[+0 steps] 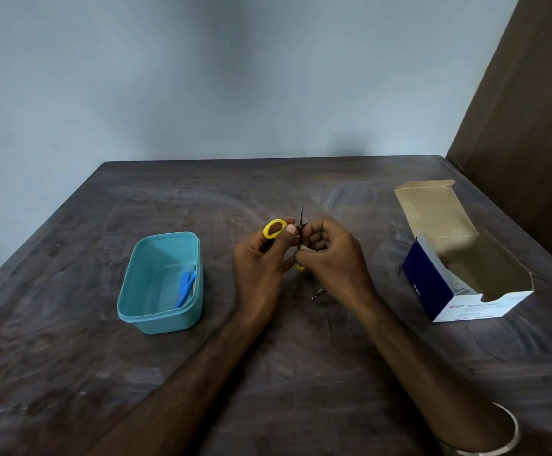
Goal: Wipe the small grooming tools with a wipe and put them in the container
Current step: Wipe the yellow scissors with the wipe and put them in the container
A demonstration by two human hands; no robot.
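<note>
Small scissors (275,229) with yellow handle loops are held above the table's middle, their dark pointed blades up. My left hand (259,258) grips the yellow handle loop. My right hand (328,255) is curled round the blades low down; a bit of white wipe shows between its fingers. A teal plastic container (161,319) stands to the left, with a blue tool (185,287) lying inside against its right wall. A thin metal tool (318,292) lies on the table, partly hidden under my right wrist.
An open blue-and-white box of alcohol swabs (432,284) stands at the right, flap up. The dark wooden table (70,373) reaches a pale wall behind. A brown panel (531,126) rises at the far right.
</note>
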